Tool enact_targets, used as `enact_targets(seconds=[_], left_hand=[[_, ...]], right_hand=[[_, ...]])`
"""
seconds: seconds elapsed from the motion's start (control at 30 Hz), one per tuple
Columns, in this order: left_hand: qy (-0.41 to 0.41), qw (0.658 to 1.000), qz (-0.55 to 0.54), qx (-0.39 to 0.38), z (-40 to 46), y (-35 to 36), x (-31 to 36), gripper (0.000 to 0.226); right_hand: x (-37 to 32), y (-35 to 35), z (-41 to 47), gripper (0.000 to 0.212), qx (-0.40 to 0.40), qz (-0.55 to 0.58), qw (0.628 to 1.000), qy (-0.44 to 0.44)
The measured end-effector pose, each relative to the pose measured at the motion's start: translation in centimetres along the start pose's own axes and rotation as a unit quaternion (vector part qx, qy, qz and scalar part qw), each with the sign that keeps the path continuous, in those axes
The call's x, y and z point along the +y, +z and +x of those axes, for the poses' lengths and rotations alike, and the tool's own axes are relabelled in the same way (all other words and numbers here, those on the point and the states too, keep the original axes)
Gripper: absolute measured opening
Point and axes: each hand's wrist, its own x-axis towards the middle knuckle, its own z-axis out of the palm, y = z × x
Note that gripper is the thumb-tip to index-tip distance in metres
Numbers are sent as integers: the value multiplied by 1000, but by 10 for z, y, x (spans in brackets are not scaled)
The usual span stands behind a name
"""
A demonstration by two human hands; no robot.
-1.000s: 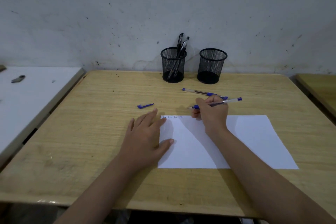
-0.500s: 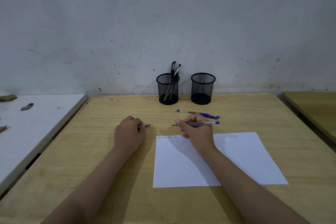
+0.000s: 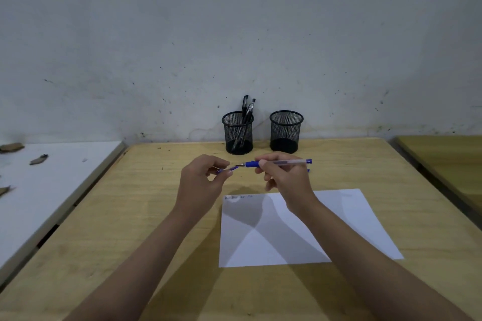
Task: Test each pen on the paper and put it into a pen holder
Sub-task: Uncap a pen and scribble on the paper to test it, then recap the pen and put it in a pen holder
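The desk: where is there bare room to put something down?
Bare wood lies left of the paper and along the desk's near edge. It is crowded between the paper and the two pen holders, where both hands work.

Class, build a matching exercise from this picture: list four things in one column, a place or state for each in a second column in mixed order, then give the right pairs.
Things
1. blue pen
2. pen cap
3. left pen holder
4. right pen holder

Places or states
A. no pens show in it
B. pinched in the left hand
C. has black pens standing in it
D. held in the right hand, tip bare

Pairs: 1-D, 2-B, 3-C, 4-A
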Motion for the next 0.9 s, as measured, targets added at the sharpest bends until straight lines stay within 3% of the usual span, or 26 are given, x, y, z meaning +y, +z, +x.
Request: enact_targets(seconds=[0.27, 0.47, 0.9], left_hand=[[11, 998, -41, -37, -9, -6, 13, 15], [-11, 996, -88, -4, -13, -21, 29, 23], [74, 995, -68, 19, -16, -35, 43, 27]], right_hand=[[-9, 2, -5, 13, -77, -10, 997, 3], [-21, 6, -10, 11, -128, 55, 990, -6], [-31, 14, -20, 9, -131, 111, 985, -11]])
